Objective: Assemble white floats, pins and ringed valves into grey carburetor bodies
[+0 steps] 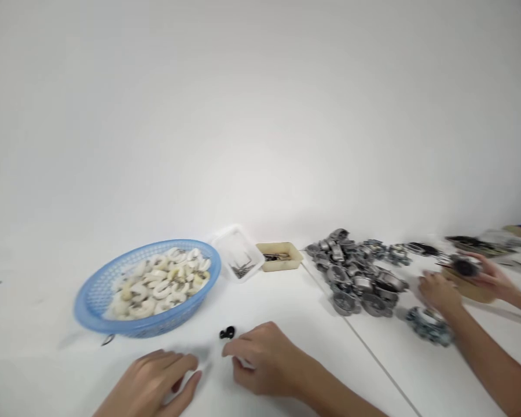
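Note:
My left hand (154, 382) is over the white table at the lower left, its thumb and curled fingers apart with nothing between them. To its right, my right hand (267, 359) hovers low, index finger stretched forward and thumb apart from it. Just past that fingertip lie small round black parts (227, 332), apparently untouched. A blue plastic basket (87, 310) stands beyond my left hand, filled with white and yellowish ring-shaped pieces (160, 284). Some blur softens both hands.
Behind are a white tray (232, 246) and a cream tray (282, 265), both with thin metal pieces. Grey metal housings (360, 278) are heaped to the right. A co-worker's hands (443, 292) handle a dark part there. Black rings (107, 340) lie around the basket.

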